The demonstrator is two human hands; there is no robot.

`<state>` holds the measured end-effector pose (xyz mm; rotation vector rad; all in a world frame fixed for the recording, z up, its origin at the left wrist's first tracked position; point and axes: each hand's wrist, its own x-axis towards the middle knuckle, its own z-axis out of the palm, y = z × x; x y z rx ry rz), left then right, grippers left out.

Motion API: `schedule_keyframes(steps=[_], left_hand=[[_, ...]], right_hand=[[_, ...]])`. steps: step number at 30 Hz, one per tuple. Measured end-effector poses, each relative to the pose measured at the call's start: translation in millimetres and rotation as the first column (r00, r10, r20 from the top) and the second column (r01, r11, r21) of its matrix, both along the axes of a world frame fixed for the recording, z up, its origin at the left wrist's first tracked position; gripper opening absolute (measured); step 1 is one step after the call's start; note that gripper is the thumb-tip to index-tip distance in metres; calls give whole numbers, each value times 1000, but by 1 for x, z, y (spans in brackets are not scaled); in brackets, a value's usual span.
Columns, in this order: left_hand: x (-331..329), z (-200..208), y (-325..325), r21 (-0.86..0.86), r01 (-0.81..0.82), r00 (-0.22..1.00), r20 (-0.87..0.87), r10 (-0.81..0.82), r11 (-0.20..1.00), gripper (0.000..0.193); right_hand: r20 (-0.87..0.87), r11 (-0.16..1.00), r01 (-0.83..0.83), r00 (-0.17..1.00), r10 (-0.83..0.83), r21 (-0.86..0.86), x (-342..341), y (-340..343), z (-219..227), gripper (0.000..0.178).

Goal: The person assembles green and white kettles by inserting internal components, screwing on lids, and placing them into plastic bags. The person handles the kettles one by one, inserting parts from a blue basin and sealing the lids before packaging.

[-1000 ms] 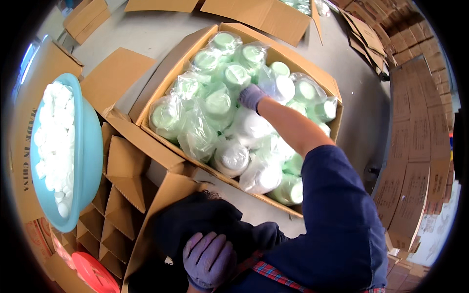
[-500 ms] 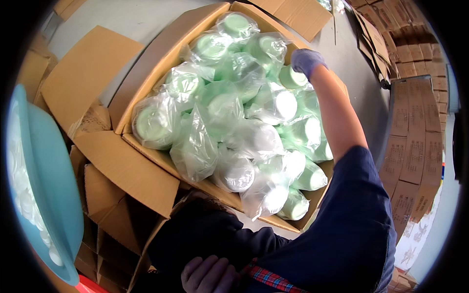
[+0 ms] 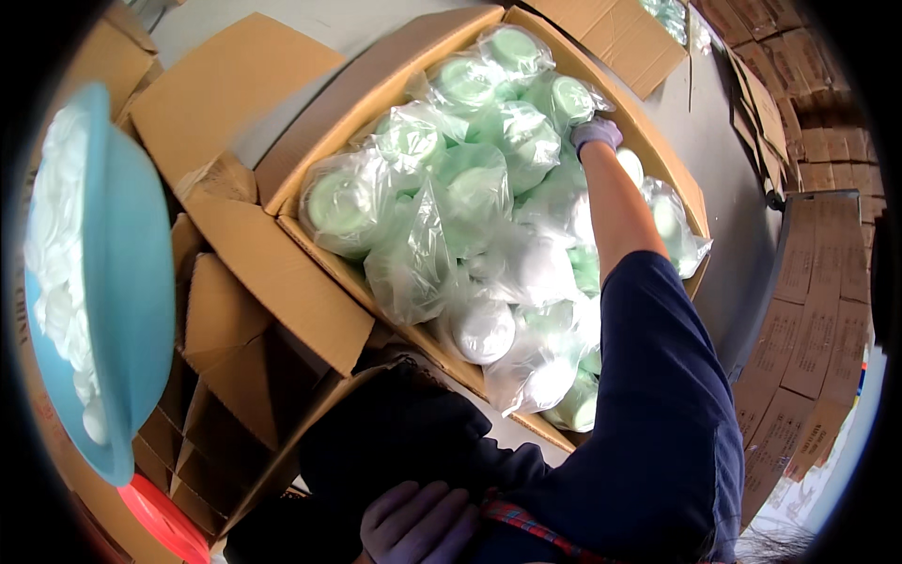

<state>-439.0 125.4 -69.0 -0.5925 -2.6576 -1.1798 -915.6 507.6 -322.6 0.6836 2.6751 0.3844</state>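
Right hand (image 3: 596, 134), gloved, is deep in the big cardboard box (image 3: 395, 70), upper centre-right of frame, fingers curled down onto a clear bag of green-lidded tubs (image 3: 571, 98) by the box's far right wall. Looks like a pinch on the plastic, but the fingertips are buried in the wrap, so can't tell if it's a true grip or just contact. That bag sits top right of the pile, touching the neighbour bags (image 3: 470, 85) to its left and a white-lidded bag just below the wrist.

Risks, as I read it: the film is thin and slack. Pull by a pinch of plastic alone and it could tear, or the tubs could slide out the loose end. Bags are heaped and overlapping, so lifting one prob drags the next one w/ it, and the low bags at the box's near edge (image 3: 554, 381) could roll over the lip at lower centre. The arm is at full stretch across the whole pile, sleeve (image 3: 658, 395) lying over the bags, so leaning weight may crush lids under it.

Left hand (image 3: 418, 522), also gloved, bottom centre, fingers loosely bent, resting on dark cloth (image 3: 395, 442), holding nothing I can make out, so it gives no steadying to the box.

Further out: a blue basin (image 3: 132, 310) of white pieces at far left, tilted in view; a red rim (image 3: 164, 522) lower left; flat cartons stacked (image 3: 808, 310) at right.
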Motion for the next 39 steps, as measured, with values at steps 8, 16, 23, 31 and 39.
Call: schedule_keyframes(steps=[8,16,23,31,39], left_hand=[[43,1,-17,49,-45,989,-137,51,998,25],[104,1,-24,100,-199,933,-286,220,975,35],[188,40,-62,466,-385,829,-204,520,796,116],[333,14,-170,36,-921,367,-257,894,388,42],[371,-9,-185,153,-934,258,-336,906,322,57]], right_hand=[[-123,854,-474,854,505,216,63,13,174,31],[-500,671,-728,638,586,-142,228,-55,360,37],[-581,22,-795,462,670,-606,416,-215,378,38],[-568,-656,-217,728,385,-723,546,-312,309,41],[-365,360,-490,858,362,-794,526,-124,174,35]])
